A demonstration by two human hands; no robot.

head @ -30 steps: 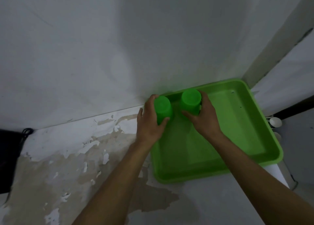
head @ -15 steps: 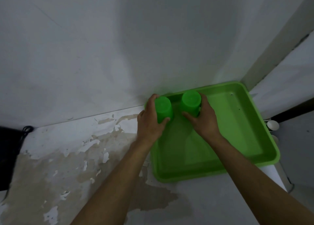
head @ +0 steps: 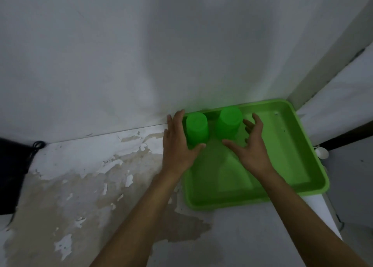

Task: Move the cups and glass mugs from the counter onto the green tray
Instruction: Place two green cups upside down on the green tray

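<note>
Two green plastic cups stand upside down in the far left corner of the green tray [head: 286, 151]. My left hand [head: 177, 143] curves around the left cup [head: 196, 130], thumb at its near base and fingers along its left side, still touching it. My right hand [head: 250, 145] hovers just right of the right cup [head: 229, 123] with fingers spread and a gap between palm and cup. No glass mugs are in view.
The tray sits in the right corner of a counter [head: 101, 176] with peeling, stained paint, against a white wall [head: 161, 54]. A dark object [head: 12, 165] with a cable lies at the left edge. A small white round thing [head: 322, 152] is beyond the tray's right rim.
My right hand has let go of the right cup and spread open, drawing back slightly to the right. My left hand's grip on the left cup has loosened. Both cups stay in place.
</note>
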